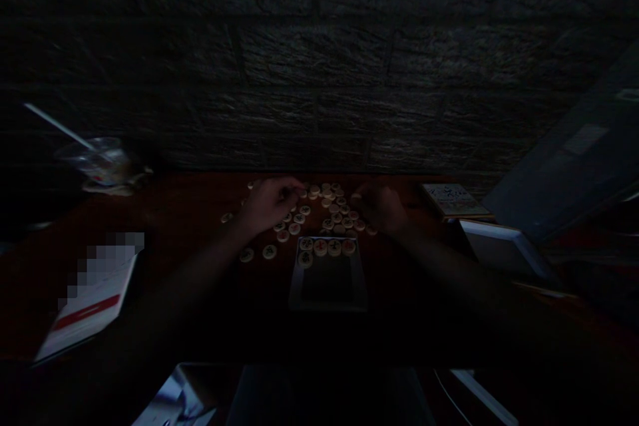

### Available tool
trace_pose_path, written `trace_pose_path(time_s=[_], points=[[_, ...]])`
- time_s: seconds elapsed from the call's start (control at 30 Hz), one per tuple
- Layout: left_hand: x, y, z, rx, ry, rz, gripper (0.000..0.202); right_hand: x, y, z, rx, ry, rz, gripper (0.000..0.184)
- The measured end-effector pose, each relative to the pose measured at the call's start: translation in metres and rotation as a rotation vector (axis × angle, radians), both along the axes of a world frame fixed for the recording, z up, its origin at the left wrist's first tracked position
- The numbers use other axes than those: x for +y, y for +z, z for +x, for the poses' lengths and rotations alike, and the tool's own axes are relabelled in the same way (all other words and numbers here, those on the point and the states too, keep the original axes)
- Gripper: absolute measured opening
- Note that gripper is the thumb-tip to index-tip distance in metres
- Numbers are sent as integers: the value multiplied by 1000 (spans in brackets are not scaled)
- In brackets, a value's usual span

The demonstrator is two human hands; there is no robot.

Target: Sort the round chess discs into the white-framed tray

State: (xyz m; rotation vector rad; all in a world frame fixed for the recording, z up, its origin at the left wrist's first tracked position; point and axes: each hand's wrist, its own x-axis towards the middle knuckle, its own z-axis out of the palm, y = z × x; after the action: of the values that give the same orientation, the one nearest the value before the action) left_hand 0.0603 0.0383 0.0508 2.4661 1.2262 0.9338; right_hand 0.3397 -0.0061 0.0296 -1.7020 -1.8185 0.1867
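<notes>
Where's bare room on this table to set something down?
The tabletop looks bare between the cup and the left hand. Nearer, it's too dark to judge. Between that hand and the right hand it's crowded: round pieces beyond and inside the tray.

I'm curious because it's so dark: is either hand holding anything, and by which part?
It cannot be told. The left hand is by one small, pale, round disc, the right hand by a second disc; shadow hides any grip.

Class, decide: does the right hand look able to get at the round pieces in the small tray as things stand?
Probably yes: the right hand is near, the tray has no lid over its round pieces, and only low loose pieces lie between.
</notes>
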Motion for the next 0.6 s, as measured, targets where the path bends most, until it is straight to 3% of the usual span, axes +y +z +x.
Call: trace_pose_path(time_s=[0.07,0.17,0.27,0.37,0.47,0.6], points=[[-2,2,9,-73,-30,-15,22,-4,2,1,51,-4,84,17],[-6,5,21,-169,-113,-90,18,-14,4,0,292,86,187,29],[-12,8,34,-258,-202,-256,19,-27,5,-9,532,242,80,39],[-22,8,45,-334,-273,-405,26,-36,8,-18,646,359,23,38],[-30,2,52,-441,-337,-382,22,-38,10,-23,659,432,28,34],[-39,-10,53,-487,-420,-389,19,-37,10,-23,750,428,-34,37]])
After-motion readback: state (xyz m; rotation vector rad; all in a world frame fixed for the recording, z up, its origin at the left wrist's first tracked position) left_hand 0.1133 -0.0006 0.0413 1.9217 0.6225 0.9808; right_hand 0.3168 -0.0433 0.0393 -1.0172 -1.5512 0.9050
